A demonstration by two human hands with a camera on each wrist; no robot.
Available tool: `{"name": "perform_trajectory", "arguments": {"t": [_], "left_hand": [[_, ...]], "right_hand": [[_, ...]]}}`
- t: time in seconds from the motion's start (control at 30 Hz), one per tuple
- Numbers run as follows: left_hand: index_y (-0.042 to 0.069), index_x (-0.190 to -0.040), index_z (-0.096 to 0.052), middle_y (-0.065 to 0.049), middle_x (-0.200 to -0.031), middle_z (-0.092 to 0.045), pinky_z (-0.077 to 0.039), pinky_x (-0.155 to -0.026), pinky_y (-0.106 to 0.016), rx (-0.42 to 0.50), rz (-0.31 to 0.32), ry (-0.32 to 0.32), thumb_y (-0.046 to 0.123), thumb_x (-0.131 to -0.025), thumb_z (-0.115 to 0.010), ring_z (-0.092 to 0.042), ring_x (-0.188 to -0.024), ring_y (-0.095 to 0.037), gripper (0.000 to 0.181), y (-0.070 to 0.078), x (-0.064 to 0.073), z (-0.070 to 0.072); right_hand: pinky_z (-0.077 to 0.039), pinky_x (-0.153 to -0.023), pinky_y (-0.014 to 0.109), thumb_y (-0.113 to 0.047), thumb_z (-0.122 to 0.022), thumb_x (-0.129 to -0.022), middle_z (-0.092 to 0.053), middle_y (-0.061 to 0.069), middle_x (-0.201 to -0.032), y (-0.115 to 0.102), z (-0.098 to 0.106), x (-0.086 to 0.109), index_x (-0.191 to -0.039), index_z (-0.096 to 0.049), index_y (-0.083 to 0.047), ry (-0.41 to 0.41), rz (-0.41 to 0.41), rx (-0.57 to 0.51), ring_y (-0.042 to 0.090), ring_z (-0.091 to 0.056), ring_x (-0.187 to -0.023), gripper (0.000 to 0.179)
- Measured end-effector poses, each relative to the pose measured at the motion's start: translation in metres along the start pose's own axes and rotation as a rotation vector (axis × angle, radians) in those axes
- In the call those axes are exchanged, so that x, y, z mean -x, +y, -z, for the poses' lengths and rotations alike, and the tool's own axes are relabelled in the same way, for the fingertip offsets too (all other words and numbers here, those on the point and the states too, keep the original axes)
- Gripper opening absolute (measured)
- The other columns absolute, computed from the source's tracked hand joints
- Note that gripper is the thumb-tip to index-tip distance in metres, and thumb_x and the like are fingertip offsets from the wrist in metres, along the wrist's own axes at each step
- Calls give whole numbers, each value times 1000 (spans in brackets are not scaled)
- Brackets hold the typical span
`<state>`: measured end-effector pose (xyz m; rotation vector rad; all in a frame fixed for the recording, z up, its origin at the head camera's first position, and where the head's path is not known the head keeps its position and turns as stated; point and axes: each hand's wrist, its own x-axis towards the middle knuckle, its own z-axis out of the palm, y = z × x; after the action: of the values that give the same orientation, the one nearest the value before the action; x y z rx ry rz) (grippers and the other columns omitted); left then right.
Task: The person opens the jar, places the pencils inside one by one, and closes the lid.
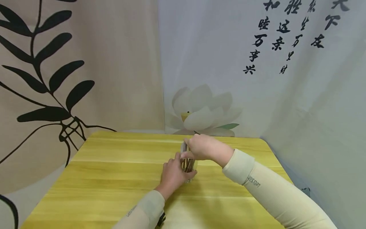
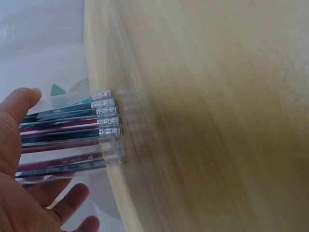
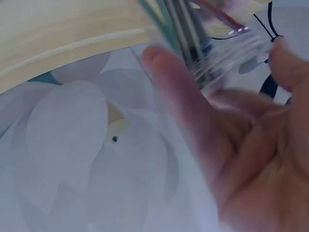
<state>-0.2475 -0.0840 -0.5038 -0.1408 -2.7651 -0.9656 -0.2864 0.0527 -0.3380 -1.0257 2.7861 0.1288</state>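
A clear plastic pencil tub [image 1: 188, 166] stands near the far side of the table, largely covered by both hands. Inside it are several pencils [image 2: 72, 123] in dark, red and green colours, their silvery metal ends toward the tabletop. My left hand [image 1: 173, 173] grips the tub's side, thumb on one side and fingers on the other. At the upper end, my right hand [image 1: 205, 148] holds the clear top part [image 3: 236, 55] between thumb and fingers. Blur in the right wrist view hides whether this is a separate lid.
The yellow wood-grain table [image 1: 114, 178] reaches back to a hanging cloth [image 1: 128, 63] printed with leaves, a pale flower and black characters. A small dark object [image 1: 161, 219] shows beside the left sleeve, partly hidden. Another grey cloth [image 1: 323, 111] hangs along the right.
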Motion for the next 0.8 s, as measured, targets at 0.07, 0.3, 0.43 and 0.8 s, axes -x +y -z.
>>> {"name": "perform_trajectory", "arguments": {"t": [0.07,0.3,0.43,0.8], "left_hand": [[15,-138,-52,-3,-94,-74,-49,-93,-56,-17,-16,3,55,-80,-91,-65,-89,-26,80,-1,1,0],[11,-142,-52,-6,-105,-75,-48,-100,-60,-4,9,-2,56,-80,-91,-68,-99,-30,86,-2,1,0],[11,-136,-54,-5,-107,-75,-47,-103,-58,-9,28,8,56,-79,-91,-68,-101,-30,81,-1,0,2],[16,-132,-53,-2,-107,-77,-48,-96,-56,2,-29,11,54,-80,-92,-67,-96,-27,75,-4,1,1]], "right_hand": [[-64,-81,43,-63,-61,-102,-76,2,-92,-6,-3,-1,-108,-77,-11,35,-67,19,22,-74,-81,55],[-62,-98,43,-41,-84,-93,-70,13,-141,-4,12,8,-155,-57,-19,-16,-13,50,31,-70,-125,72],[-62,-87,36,-24,-91,-87,-78,9,-122,-3,19,7,-151,-62,-18,-28,102,41,20,-74,-96,71],[-63,-78,43,-62,-82,-87,-75,8,-104,-10,18,1,-120,-75,-11,-8,-94,56,24,-72,-89,61]]}}
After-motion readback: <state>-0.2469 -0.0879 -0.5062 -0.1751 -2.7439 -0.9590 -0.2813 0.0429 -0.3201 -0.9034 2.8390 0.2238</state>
